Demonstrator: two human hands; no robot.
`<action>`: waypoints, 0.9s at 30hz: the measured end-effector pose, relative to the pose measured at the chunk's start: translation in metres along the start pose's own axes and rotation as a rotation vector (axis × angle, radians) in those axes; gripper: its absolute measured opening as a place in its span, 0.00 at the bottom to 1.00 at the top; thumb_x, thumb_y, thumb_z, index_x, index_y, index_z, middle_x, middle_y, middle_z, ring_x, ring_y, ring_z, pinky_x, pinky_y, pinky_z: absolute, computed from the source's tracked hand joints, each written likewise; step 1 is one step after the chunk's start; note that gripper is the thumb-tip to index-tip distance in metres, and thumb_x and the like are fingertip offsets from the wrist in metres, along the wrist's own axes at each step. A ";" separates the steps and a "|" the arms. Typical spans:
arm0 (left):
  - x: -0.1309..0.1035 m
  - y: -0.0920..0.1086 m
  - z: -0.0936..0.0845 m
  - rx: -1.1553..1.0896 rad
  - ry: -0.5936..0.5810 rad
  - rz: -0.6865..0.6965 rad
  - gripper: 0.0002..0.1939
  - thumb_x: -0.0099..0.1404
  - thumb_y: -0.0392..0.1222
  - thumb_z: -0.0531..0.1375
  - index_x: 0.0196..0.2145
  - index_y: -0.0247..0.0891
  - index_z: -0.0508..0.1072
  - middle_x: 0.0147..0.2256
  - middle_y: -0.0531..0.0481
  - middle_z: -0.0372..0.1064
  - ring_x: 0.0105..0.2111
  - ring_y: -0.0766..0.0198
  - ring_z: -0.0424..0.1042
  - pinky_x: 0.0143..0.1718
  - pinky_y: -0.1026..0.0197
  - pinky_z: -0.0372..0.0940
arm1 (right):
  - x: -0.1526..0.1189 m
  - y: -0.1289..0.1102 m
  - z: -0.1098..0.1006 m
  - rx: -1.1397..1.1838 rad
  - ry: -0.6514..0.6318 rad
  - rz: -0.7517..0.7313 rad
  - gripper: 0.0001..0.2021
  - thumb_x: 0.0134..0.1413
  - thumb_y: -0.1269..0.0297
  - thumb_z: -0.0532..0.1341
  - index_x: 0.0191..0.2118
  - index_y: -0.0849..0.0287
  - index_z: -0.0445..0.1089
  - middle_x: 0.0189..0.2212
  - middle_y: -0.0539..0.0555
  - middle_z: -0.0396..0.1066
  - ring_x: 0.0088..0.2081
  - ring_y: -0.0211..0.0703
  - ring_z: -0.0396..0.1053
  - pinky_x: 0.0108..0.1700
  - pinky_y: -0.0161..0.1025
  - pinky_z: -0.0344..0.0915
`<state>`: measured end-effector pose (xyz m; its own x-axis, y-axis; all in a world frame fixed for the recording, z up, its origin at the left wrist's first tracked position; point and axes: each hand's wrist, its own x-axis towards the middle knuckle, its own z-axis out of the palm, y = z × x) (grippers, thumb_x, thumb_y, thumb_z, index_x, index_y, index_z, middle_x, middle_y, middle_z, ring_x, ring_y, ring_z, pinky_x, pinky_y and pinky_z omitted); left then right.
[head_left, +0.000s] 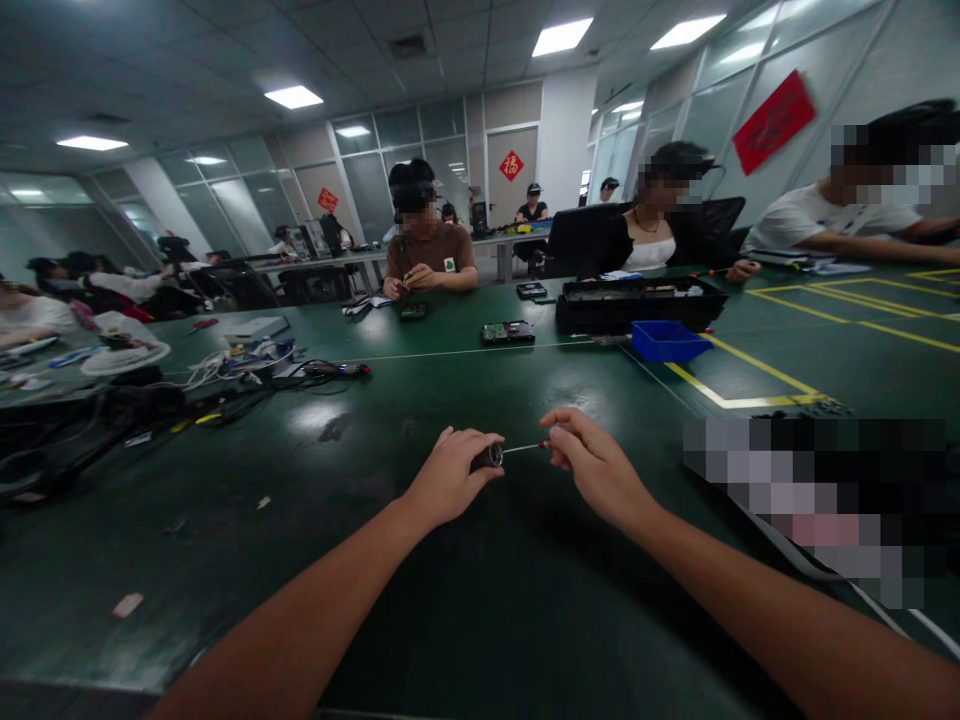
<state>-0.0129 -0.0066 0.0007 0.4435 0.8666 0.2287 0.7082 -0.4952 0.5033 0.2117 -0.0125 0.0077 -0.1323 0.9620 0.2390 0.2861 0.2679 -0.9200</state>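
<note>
My left hand point(459, 472) is closed round a small dark cylindrical part point(489, 457), its round end turned to the right. In my right hand point(592, 465) is a screwdriver point(525, 447) with a red handle, mostly covered by the fingers. Its thin metal shaft points left, and the tip meets the round end of the part. Whether the tip sits inside it, I cannot tell. Both hands are held just above the green table point(480, 620).
Ahead lie a hard drive point(508, 332), a black tray point(637, 303) and a blue bin point(667, 341). Tangled cables point(247, 365) and a black-handled tool point(337, 369) are at left. A blurred-out object point(817, 500) lies at right. Several people sit around the table.
</note>
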 end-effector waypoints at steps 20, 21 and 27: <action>0.004 0.002 -0.003 0.039 -0.001 -0.041 0.22 0.68 0.39 0.59 0.58 0.50 0.67 0.52 0.49 0.68 0.56 0.55 0.64 0.67 0.34 0.42 | 0.014 0.016 0.002 0.479 0.215 0.262 0.12 0.56 0.53 0.64 0.31 0.57 0.71 0.28 0.52 0.71 0.30 0.42 0.69 0.36 0.42 0.69; 0.004 0.003 -0.003 0.031 0.004 -0.043 0.22 0.68 0.39 0.59 0.58 0.50 0.67 0.52 0.49 0.68 0.56 0.56 0.64 0.67 0.34 0.42 | 0.013 0.016 0.002 0.450 0.200 0.242 0.13 0.56 0.52 0.63 0.32 0.57 0.71 0.29 0.53 0.71 0.31 0.42 0.69 0.36 0.42 0.69; 0.002 0.004 -0.003 0.000 0.015 -0.026 0.22 0.67 0.40 0.61 0.58 0.51 0.67 0.52 0.51 0.68 0.56 0.57 0.65 0.68 0.35 0.42 | 0.009 0.012 0.005 0.293 0.175 0.128 0.13 0.58 0.51 0.61 0.35 0.58 0.71 0.30 0.53 0.72 0.31 0.43 0.70 0.38 0.45 0.68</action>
<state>-0.0106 -0.0069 0.0058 0.4169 0.8798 0.2282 0.7194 -0.4728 0.5089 0.2095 -0.0006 -0.0025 0.0588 0.9881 0.1424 0.0022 0.1426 -0.9898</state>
